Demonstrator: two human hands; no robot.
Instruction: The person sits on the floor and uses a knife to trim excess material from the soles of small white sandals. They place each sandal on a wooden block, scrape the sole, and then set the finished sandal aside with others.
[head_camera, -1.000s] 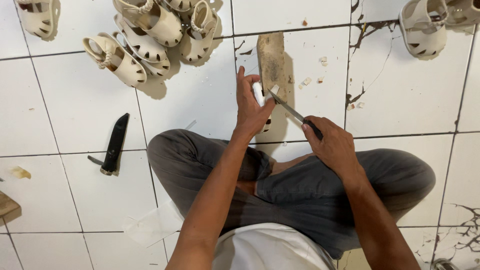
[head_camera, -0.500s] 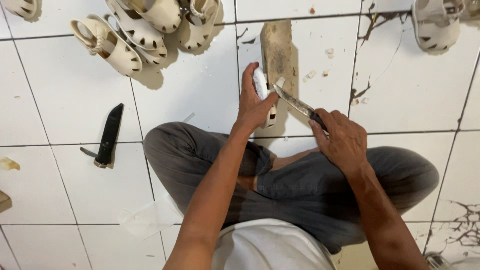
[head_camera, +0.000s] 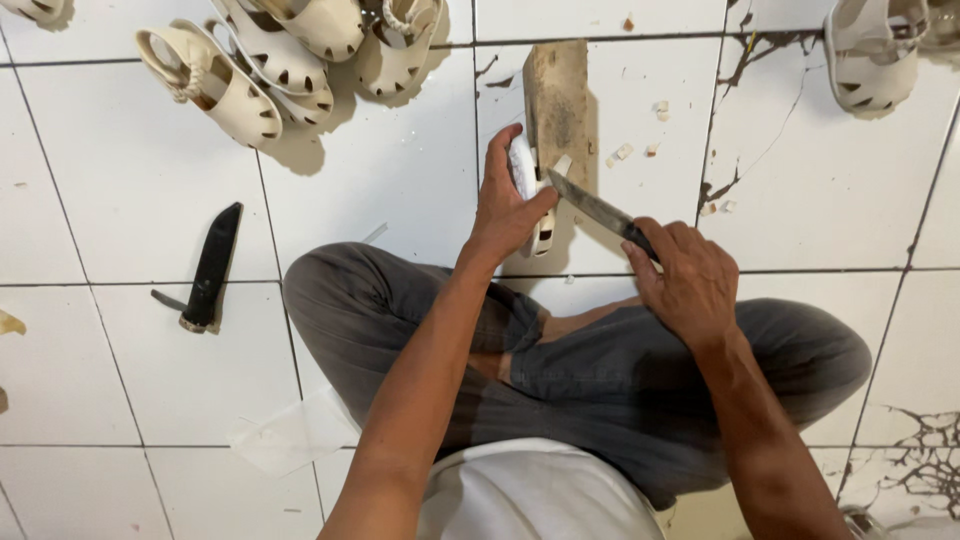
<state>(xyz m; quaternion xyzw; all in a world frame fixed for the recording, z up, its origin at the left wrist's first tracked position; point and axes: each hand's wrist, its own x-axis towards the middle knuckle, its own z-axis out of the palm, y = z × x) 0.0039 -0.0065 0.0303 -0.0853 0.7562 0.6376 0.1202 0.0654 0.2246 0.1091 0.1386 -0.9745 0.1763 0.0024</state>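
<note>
I sit cross-legged on a white tiled floor (head_camera: 380, 190). My left hand (head_camera: 508, 205) grips a cream sandal (head_camera: 524, 172) held on edge against a worn wooden block (head_camera: 558, 95). My right hand (head_camera: 688, 280) holds a knife (head_camera: 598, 210) by its dark handle, and the blade tip touches the sandal's edge beside my left thumb. Small cream trimmings (head_camera: 622, 152) lie on the tile next to the block.
A pile of cream sandals (head_camera: 270, 60) lies at the upper left, and another sandal (head_camera: 872, 50) at the upper right. A black knife sheath (head_camera: 210, 265) rests on the floor to my left. A clear plastic scrap (head_camera: 285, 435) lies by my left knee. Cracked tiles show at right.
The view has shifted slightly. My right hand has drawn the knife a little along the sandal's edge, while my left hand keeps its grip on the sandal.
</note>
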